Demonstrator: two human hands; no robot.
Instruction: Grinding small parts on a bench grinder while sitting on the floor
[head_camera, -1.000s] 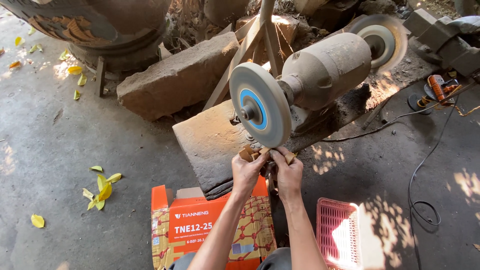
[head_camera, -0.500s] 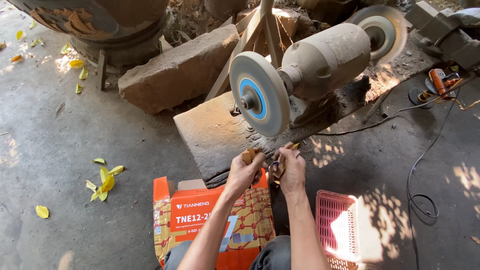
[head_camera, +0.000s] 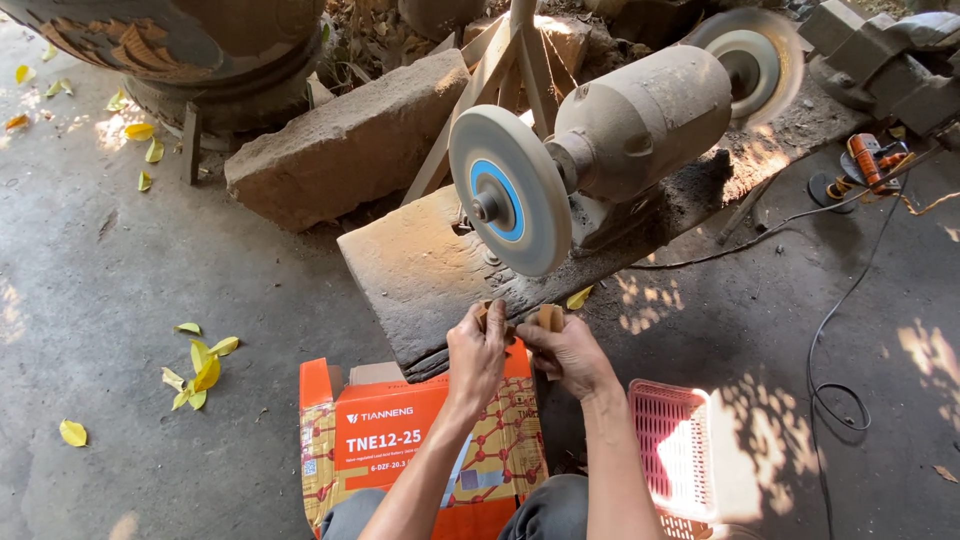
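Both my hands hold one small brown wooden piece (head_camera: 549, 317) in front of me, just below a bench grinder. My left hand (head_camera: 478, 352) grips its left end and my right hand (head_camera: 566, 350) grips its right end. The grinder's near wheel (head_camera: 508, 205) is grey with a blue centre and hangs a little above the piece, apart from it. The dusty motor body (head_camera: 640, 115) sits behind the wheel, with a second wheel (head_camera: 748, 55) at the far end. The machine stands on a worn stone slab (head_camera: 420, 280).
An orange cardboard box (head_camera: 390, 440) lies by my knees, a pink plastic basket (head_camera: 680, 450) to its right. A black cable (head_camera: 835, 330) runs across the concrete floor at right. A stone block (head_camera: 340, 150) and yellow leaves (head_camera: 200, 370) lie to the left.
My hands and the wooden piece have come down and away from the wheel's lower edge. The view has shifted slightly.
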